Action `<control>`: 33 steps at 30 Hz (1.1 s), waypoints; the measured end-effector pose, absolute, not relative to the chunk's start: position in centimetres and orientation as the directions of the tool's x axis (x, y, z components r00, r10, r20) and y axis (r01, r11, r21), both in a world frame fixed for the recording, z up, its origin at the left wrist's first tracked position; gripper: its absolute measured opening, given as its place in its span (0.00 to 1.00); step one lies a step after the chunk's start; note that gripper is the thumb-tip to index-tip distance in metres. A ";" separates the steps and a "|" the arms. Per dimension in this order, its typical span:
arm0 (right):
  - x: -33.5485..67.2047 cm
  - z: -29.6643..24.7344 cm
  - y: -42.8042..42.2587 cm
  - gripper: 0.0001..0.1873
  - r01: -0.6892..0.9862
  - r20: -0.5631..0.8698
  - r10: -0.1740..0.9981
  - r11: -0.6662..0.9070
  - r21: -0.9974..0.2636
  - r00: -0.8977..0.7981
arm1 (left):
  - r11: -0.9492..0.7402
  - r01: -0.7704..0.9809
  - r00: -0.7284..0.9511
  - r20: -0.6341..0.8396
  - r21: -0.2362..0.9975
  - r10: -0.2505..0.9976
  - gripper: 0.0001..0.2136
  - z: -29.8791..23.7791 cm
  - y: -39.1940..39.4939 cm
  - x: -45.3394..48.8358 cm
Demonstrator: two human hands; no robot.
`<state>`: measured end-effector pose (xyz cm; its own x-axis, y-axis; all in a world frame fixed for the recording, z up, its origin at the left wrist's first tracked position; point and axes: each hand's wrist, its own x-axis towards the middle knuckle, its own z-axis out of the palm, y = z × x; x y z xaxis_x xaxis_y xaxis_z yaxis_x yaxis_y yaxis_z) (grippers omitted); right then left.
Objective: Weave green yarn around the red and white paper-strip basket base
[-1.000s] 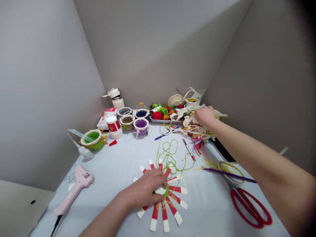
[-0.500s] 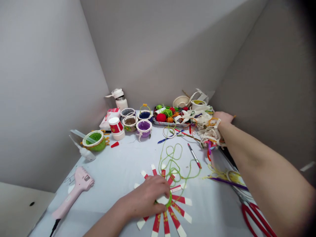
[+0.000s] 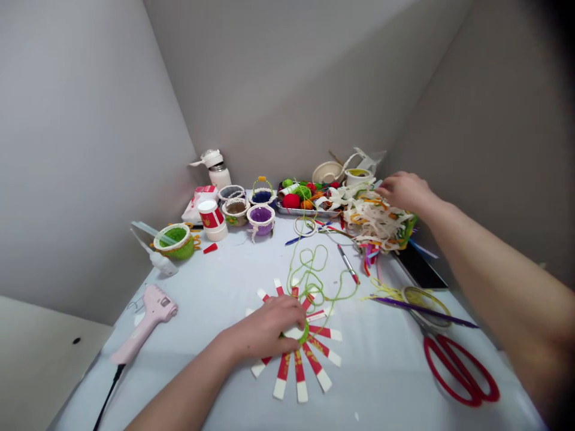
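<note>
In the head view, a red and white paper cup (image 3: 314, 366) lies splayed into strips like a sunburst, with a ring of green yarn (image 3: 304, 337) around its round white centre. My left hand (image 3: 274, 328) is closed on that centre, thumb and fingers curled about the ring. Loose green yarn (image 3: 309, 269) trails from it in loops across the table. At the back right, my right hand (image 3: 404, 190) is at the upper edge of a tangled heap of cream and coloured strips (image 3: 375, 221). Its fingers look pinched, and what they hold is unclear.
On the right lie red-handled scissors (image 3: 462, 371), a phone (image 3: 417, 269) and a pen (image 3: 348, 263). A pink glue gun (image 3: 146, 323) lies at left. Behind stand a green basket (image 3: 176, 244), a purple basket (image 3: 261, 221), a stack of cups (image 3: 212, 220) and a yarn tray (image 3: 291, 211).
My right hand has risen from behind the strip heap to its upper edge, and the heap has shifted shape. The view has moved slightly. My left hand stays on the splayed cup.
</note>
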<state>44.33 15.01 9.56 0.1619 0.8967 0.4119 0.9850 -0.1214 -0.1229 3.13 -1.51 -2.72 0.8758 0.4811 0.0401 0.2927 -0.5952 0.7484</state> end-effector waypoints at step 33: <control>28.8 -1.7 -4.2 0.05 0.732 0.011 0.858 0.444 -0.516 -0.513 | -0.626 0.410 0.850 -0.028 0.663 0.526 0.16 -0.7 -0.8 2.1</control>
